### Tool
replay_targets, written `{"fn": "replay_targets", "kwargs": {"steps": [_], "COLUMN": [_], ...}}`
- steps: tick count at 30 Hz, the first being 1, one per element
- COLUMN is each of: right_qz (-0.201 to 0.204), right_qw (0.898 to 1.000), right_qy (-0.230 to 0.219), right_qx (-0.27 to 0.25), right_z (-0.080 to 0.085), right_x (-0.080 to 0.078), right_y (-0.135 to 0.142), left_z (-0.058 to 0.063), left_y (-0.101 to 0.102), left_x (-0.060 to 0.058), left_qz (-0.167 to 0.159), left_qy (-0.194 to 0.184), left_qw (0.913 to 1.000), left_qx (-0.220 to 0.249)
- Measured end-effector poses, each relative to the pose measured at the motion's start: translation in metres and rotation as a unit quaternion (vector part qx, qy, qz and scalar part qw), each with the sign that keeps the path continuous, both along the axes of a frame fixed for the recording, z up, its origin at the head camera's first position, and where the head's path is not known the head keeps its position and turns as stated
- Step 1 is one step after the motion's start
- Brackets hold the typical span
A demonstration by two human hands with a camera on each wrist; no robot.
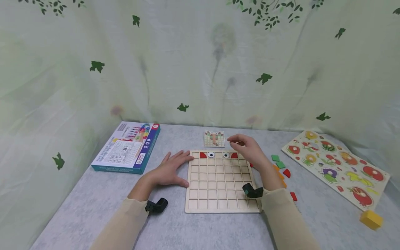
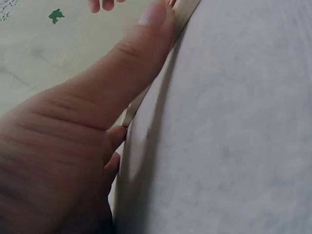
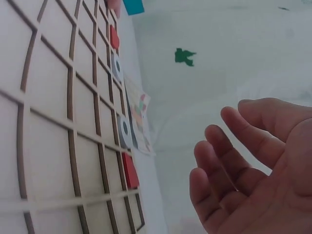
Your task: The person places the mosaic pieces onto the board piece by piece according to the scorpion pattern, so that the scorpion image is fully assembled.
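Pale curtains [image 1: 187,69] printed with green shapes are hanging behind a grey table [image 1: 175,229], and from the head view the gridded wooden board [image 1: 220,185] is lying right in the middle. Along its far row, two eye tiles [image 1: 211,155] are sitting between two red pieces [image 1: 203,155]. The left hand [image 1: 172,168] is spreading flat, gripping nothing, touching the board's left edge; the right hand [image 1: 250,149] is hovering by the far right corner, near the pattern card [image 1: 214,139]. And look at the clutter! A flat box [image 1: 125,147] is sitting off left, a fruit board [image 1: 339,170] is slanting across the right, a yellow block [image 1: 371,219] is resting by its near corner. Green tiles [image 1: 280,164] and orange tiles [image 1: 284,183] are lying between the boards, the right arm partly covering the orange ones, while a black wrist camera [image 1: 252,191] is blocking some grid cells.

Over to the left wrist: the thumb is hiding most of the board, so the other fingers are probably resting along its edge.

Right wrist now: fingers are curving loosely, grasping nothing.
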State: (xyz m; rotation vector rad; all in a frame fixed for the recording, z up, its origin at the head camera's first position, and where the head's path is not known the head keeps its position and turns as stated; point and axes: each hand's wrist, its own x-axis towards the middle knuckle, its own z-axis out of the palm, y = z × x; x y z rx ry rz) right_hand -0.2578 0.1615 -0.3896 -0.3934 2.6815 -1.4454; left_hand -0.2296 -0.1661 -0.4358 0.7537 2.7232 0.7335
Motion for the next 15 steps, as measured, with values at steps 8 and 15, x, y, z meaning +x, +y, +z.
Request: {"fn": "replay_targets", "kwargs": {"steps": [8,15], "right_qz": [-0.019,-0.058], "right_qw": [0.999,0.998], "right_qy": [-0.036,-0.034], "right_qx": [0.007,0.014], "right_z": [-0.004,-0.008], "right_x": [-0.003,-0.008], "right_y": [0.015,0.032], "left_z": [0.002,0.004], "left_y": [-0.002,-0.004], "left_x": [0.0,0.001], "left_qz": [-0.014,-0.023], "left_qy": [-0.019,-0.005], "left_qw": [0.9997,0.9997], "left_qx": [-0.006,0.002]}}
